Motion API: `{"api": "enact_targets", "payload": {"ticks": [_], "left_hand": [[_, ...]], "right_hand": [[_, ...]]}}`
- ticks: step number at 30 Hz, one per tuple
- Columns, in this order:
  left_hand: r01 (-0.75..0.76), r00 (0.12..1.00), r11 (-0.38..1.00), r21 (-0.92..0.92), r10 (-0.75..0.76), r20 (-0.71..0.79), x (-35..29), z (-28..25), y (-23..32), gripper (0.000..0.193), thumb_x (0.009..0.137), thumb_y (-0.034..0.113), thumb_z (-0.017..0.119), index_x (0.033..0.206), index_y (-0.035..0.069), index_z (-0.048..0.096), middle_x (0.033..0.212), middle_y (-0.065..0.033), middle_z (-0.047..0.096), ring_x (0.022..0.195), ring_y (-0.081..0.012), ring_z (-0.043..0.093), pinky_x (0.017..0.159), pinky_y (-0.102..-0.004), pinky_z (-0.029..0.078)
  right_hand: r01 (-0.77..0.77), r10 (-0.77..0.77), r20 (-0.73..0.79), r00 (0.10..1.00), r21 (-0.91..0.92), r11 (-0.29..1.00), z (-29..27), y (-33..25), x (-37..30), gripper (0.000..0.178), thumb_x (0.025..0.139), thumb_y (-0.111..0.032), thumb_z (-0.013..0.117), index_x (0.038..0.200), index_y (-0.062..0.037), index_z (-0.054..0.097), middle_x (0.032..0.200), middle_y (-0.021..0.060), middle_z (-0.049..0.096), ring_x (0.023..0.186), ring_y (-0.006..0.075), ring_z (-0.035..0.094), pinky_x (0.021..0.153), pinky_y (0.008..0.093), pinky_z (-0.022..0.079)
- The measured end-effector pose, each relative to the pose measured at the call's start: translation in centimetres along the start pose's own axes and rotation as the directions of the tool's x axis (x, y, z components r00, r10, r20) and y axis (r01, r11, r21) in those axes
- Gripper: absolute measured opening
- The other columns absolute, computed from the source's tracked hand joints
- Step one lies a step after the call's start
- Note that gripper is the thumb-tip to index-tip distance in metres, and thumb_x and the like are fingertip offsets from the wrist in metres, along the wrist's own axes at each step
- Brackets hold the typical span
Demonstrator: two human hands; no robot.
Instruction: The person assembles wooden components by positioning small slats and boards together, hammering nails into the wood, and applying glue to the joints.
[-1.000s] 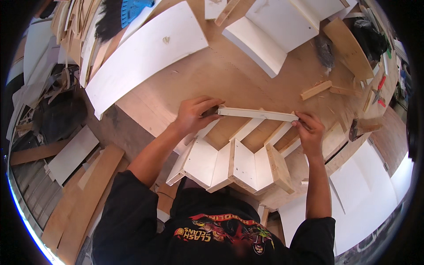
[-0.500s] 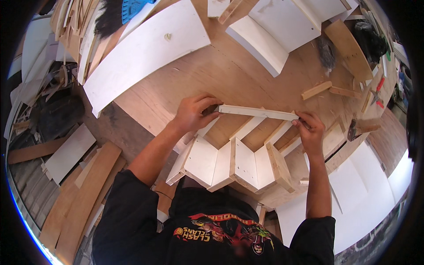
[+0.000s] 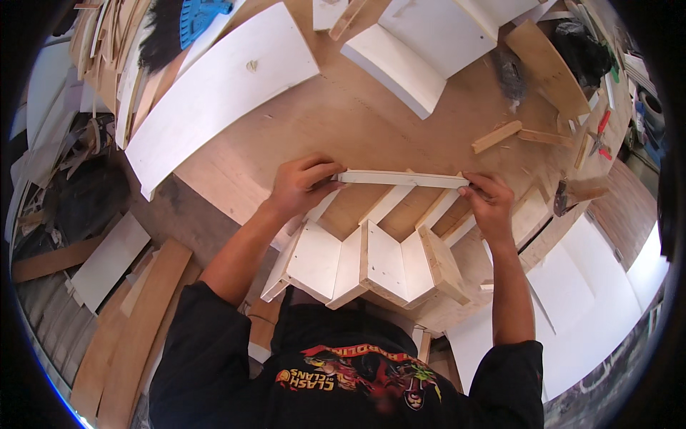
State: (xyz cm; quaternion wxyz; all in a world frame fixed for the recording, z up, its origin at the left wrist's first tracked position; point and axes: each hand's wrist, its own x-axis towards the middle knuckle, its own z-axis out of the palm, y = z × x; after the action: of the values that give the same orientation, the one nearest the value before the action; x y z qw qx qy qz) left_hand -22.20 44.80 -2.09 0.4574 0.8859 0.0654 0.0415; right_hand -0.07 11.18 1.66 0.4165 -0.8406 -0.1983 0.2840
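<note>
A narrow white wooden strip (image 3: 401,179) spans the gap between my two hands. My left hand (image 3: 306,183) pinches its left end, and my right hand (image 3: 489,201) grips the right end between thumb and fingers. The strip lies along the far ends of a white zigzag, stair-like wooden frame (image 3: 348,259), whose slats run away from me. Whether strip and slats touch along the whole length I cannot tell. The frame rests at the table's near edge, close to my body, with bare wood showing on its edges.
Across the wooden table (image 3: 286,121) lie a long white panel (image 3: 221,89), a white box-like piece (image 3: 429,50) and small wood offcuts (image 3: 496,136). Red-handled pliers (image 3: 602,136) and a hammer (image 3: 572,193) sit at right. A blue-and-black brush (image 3: 189,28) is far left; boards (image 3: 143,322) lean at lower left.
The whole scene has shifted slightly left in the picture. Both hands still hold the strip at its ends, in nearly the same place against the frame.
</note>
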Motion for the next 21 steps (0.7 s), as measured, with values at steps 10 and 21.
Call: {"api": "enact_targets", "payload": {"ticks": [10, 21], "left_hand": [[0.011, 1.000, 1.000, -0.010, -0.011, 0.022, 0.0, -0.2, -0.4, 0.038, 0.075, 0.004, 0.092, 0.111, 0.005, 0.080, 0.101, -0.0131, 0.076, 0.078, -0.0241, 0.074, 0.066, -0.0329, 0.059], [-0.054, 0.948, 0.992, 0.114, 0.015, 0.319, 4.0, -5.0, 3.7, 0.043, 0.076, 0.018, 0.092, 0.115, 0.003, 0.078, 0.108, -0.0127, 0.076, 0.090, -0.0307, 0.074, 0.077, -0.0393, 0.060]], "right_hand": [[-0.070, 0.070, -0.011, 0.997, 0.050, 0.996, 0.3, 0.1, 0.1, 0.033, 0.081, 0.002, 0.084, 0.114, 0.0010, 0.080, 0.098, 0.0131, 0.074, 0.084, 0.0180, 0.071, 0.075, 0.0293, 0.057], [-0.093, 0.094, -0.011, 0.996, 0.057, 0.994, 0.3, 0.2, 0.0, 0.032, 0.083, -0.010, 0.086, 0.113, -0.0015, 0.080, 0.096, 0.0157, 0.074, 0.079, 0.0232, 0.071, 0.073, 0.0350, 0.056]]}}
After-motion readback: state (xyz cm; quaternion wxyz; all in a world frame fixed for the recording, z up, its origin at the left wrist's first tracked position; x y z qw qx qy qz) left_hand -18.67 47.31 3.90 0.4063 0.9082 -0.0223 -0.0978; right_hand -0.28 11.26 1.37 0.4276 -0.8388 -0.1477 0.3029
